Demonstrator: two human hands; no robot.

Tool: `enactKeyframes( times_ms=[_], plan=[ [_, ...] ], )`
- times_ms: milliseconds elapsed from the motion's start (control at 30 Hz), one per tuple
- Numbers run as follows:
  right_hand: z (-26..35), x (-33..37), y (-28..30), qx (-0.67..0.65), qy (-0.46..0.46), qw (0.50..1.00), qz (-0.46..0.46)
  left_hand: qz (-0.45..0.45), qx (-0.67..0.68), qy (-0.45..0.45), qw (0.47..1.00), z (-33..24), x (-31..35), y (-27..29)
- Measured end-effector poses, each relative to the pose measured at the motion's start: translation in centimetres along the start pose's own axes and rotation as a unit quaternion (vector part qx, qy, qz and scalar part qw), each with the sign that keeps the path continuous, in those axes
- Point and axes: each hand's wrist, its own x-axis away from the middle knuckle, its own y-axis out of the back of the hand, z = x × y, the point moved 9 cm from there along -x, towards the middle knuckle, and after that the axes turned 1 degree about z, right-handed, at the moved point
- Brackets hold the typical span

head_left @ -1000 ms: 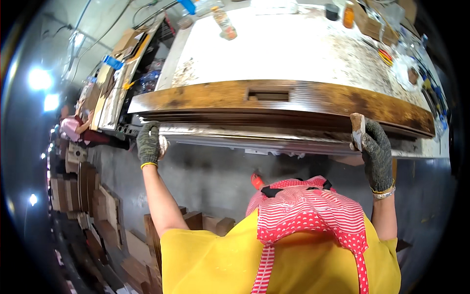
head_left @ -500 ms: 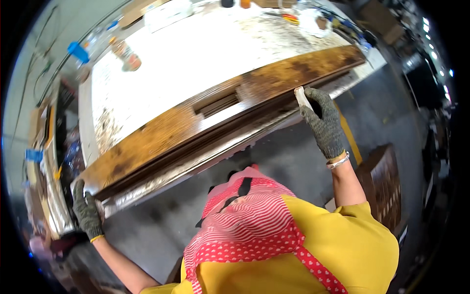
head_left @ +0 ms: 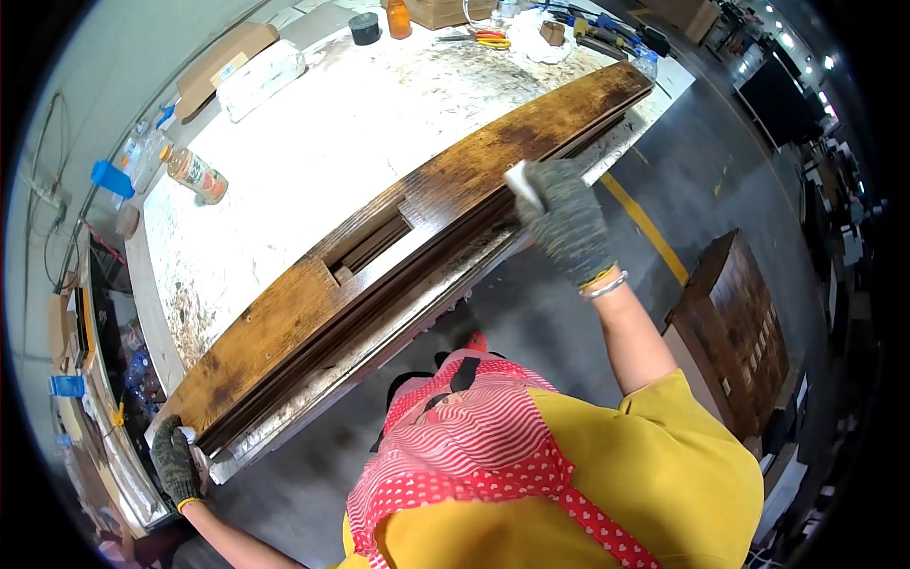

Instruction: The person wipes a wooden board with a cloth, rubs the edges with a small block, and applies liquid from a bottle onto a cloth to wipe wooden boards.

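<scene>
A long brown wooden board with a curved far edge and a rectangular cutout lies along the near edge of the white work table. Darker boards are stacked under it. My left hand, in a grey-green knit glove, is closed round the board's left end; a bit of white shows beside the thumb. My right hand, gloved alike and slightly blurred, grips a folded white pad against the board's near edge, right of the cutout. Whether the pad is cloth or sanding paper I cannot tell.
The stained white table carries a drink bottle, a dark jar, an orange bottle, pliers and a white plastic bag. A brown slatted wooden piece stands on the floor at right.
My right hand has moved left along the near edge with the pad, from near the right end toward the cutout. My left hand stays at the left end. The whole view has turned and shifted.
</scene>
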Motion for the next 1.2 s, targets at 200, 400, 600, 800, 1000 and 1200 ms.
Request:
enactKeyframes(
  times_ms=[200, 400, 600, 800, 1000, 1200],
  plan=[
    [11.5, 3.6, -5.2, -0.067, 0.071, 0.992, 0.084, 0.034, 0.033, -0.015, 0.999, 0.5, -1.4, 0.8],
    [13.5, 1.5, -3.3, -0.034, 0.089, 0.994, 0.048, 0.039, 0.141, -0.045, 0.988, 3.9, -2.7, 2.3],
    [12.3, 2.8, -4.6, -0.016, -0.010, 1.000, 0.001, 0.153, 0.009, -0.011, 0.988, 7.1, -4.2, 2.2],
    [28.0, 6.5, -9.7, -0.160, 0.061, 0.977, 0.128, 0.136, -0.015, -0.174, 0.975, 9.6, -5.7, 1.0],
    [21.6, 3.4, -5.9, -0.088, 0.010, 0.996, 0.014, 0.109, -0.113, -0.272, 0.949, 11.6, -4.5, 1.0],
    [29.0, 5.5, -10.2, -0.119, 0.053, 0.985, 0.113, 0.106, -0.025, -0.138, 0.984, 12.6, -5.3, 0.6]
  ],
)
